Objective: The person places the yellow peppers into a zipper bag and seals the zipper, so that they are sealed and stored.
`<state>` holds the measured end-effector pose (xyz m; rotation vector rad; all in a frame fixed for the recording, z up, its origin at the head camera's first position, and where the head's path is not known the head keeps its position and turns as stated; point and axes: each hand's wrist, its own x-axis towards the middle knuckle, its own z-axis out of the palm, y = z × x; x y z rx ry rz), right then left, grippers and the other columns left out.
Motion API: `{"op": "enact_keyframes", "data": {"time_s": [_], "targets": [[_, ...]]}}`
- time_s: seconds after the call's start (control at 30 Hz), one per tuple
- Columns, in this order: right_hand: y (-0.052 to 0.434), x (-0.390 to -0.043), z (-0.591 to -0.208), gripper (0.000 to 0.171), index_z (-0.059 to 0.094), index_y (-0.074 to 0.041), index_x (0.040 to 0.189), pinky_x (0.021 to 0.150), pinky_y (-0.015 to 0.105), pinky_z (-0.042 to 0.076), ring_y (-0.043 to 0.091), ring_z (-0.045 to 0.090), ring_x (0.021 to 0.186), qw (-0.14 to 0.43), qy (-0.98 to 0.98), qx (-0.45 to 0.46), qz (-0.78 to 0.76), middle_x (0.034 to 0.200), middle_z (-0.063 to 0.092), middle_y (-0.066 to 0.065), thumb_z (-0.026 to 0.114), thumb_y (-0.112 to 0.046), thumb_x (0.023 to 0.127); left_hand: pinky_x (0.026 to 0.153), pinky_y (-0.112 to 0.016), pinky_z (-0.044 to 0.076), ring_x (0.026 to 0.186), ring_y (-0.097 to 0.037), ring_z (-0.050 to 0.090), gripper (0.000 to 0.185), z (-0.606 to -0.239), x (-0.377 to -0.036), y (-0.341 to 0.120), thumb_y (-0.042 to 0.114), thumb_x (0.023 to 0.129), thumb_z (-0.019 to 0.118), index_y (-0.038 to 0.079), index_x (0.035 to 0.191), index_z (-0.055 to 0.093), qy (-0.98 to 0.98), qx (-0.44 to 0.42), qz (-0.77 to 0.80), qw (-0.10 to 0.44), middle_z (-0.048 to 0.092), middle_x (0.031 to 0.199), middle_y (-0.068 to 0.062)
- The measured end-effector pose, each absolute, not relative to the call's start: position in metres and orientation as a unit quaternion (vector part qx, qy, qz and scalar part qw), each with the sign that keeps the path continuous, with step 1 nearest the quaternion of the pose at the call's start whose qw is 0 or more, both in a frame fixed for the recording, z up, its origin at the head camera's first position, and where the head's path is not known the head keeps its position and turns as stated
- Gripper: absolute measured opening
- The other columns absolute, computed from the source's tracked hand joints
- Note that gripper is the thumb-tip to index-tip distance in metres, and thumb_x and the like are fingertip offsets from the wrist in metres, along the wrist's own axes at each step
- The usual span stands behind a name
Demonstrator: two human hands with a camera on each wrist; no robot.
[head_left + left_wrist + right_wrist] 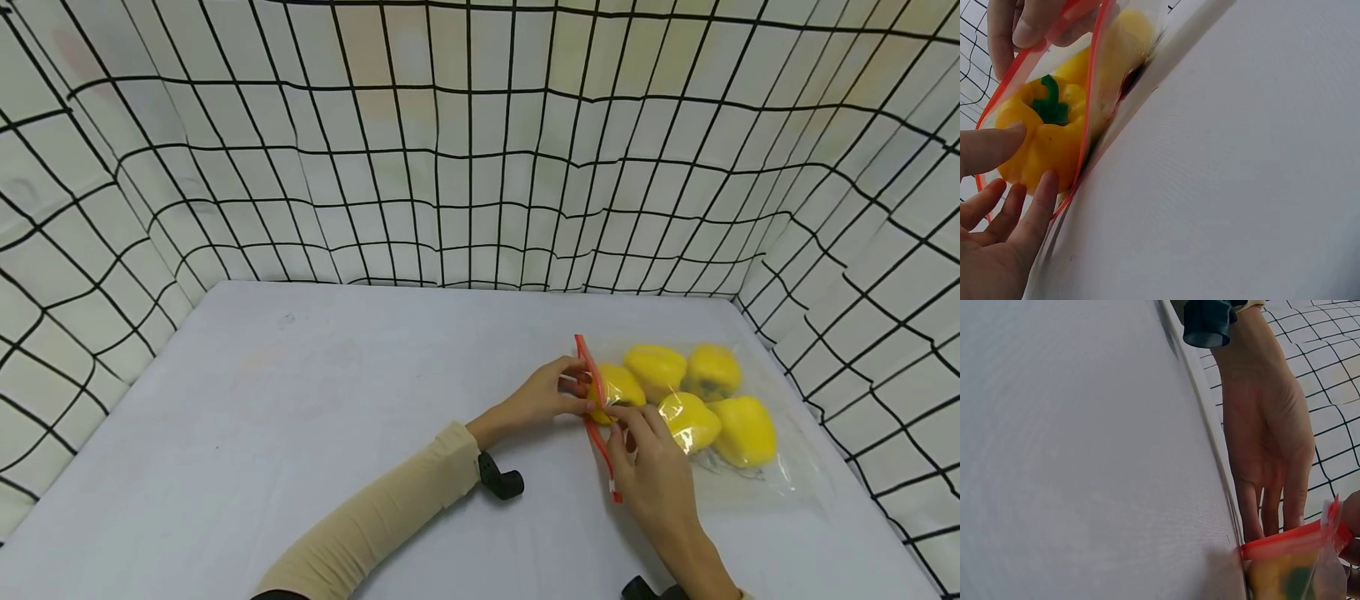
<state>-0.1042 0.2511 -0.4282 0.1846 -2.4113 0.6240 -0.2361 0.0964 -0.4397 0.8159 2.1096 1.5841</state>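
A clear zip bag (757, 492) with a red zip strip (597, 433) lies at the right of the table, holding several yellow bell peppers (742, 429). One pepper (1047, 144) with a green stem sits right in the bag's mouth (622, 385). My left hand (576, 393) reaches in from the left, and its straight fingers (1038, 206) and thumb touch that pepper. Just below, my right hand (621, 417) pinches the red strip near its middle; its fingers (1022, 25) hold the upper lip of the mouth apart. In the right wrist view, the left hand (1269, 444) lies flat, its fingertips behind the strip (1297, 540).
The white table (300, 417) stretches to the left and front. Walls of white cloth with a black grid (480, 167) close in the back and both sides, near the bag on the right. Black wrist mounts (498, 479) sit on both forearms.
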Motion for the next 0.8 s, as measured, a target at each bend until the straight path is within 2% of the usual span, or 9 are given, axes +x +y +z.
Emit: {"op": "enact_keyframes", "data": {"time_s": [0.2,0.5,0.67,0.8], "targets": [[0.2510,-0.1047,-0.4291,0.026,0.070,-0.011,0.106,0.053,0.006,0.034,0.008,0.052,0.070,0.318,-0.915,0.070,0.240,0.091,0.060,-0.002,0.074,-0.001,0.081,0.091,-0.024,0.055,0.117,-0.024,0.064,0.040,-0.4414,-0.2353,0.0984,0.012,0.091,0.070,0.006,0.128,0.059,0.730,0.308,0.574,0.206,0.064,0.128,-0.011],[0.2514,-0.1041,-0.4290,0.027,0.071,-0.013,0.106,0.053,0.007,0.034,0.007,0.051,0.071,0.322,-0.913,0.073,0.241,0.091,0.059,-0.003,0.072,0.000,0.083,0.085,-0.023,0.057,0.104,-0.012,0.067,0.029,-0.4427,-0.2332,0.0983,0.011,0.094,0.066,0.006,0.122,0.065,0.712,0.327,0.574,0.240,0.068,0.122,-0.010],[0.2523,-0.1045,-0.4293,0.028,0.071,-0.013,0.107,0.053,0.008,0.034,0.008,0.050,0.070,0.327,-0.910,0.078,0.242,0.091,0.059,-0.003,0.073,-0.001,0.082,0.082,-0.017,0.054,0.094,-0.002,0.064,0.025,-0.4445,-0.2309,0.0981,0.014,0.095,0.064,0.009,0.120,0.067,0.726,0.362,0.540,0.225,0.071,0.116,-0.005],[0.2524,-0.1045,-0.4296,0.028,0.071,-0.013,0.108,0.053,0.007,0.034,0.008,0.051,0.070,0.326,-0.911,0.075,0.241,0.092,0.060,-0.003,0.072,-0.002,0.083,0.080,-0.015,0.050,0.091,-0.001,0.059,0.021,-0.4456,-0.2291,0.0984,0.014,0.096,0.062,0.011,0.116,0.069,0.738,0.397,0.504,0.208,0.071,0.109,-0.001]]}}
